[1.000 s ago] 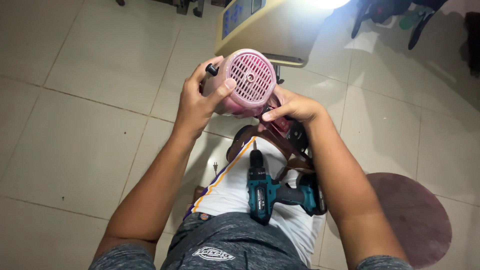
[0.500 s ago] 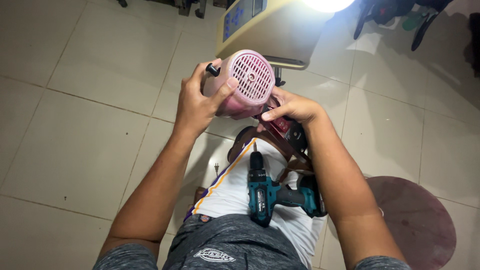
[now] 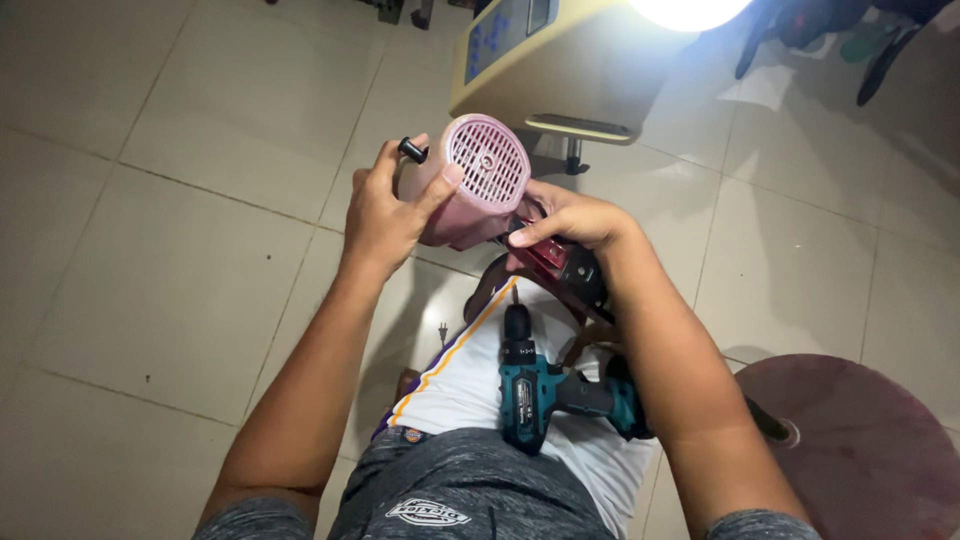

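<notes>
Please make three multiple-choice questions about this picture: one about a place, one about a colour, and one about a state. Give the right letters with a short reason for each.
1. Where does the teal and black cordless drill lie?
A. on the person's lap
B. on the round dark stool
C. on the tiled floor

2. What colour is the round plastic grille housing?
A. green
B. pink
C. white

3. How is the housing held?
A. it lies alone on the floor
B. one hand pins it to the stool
C. both hands hold it in the air

Answers: 1 A, the drill rests on the white cloth over the legs. 2 B, its slotted face is pink. 3 C, the left hand grips its side and the right hand holds its dark red lower part.
</notes>
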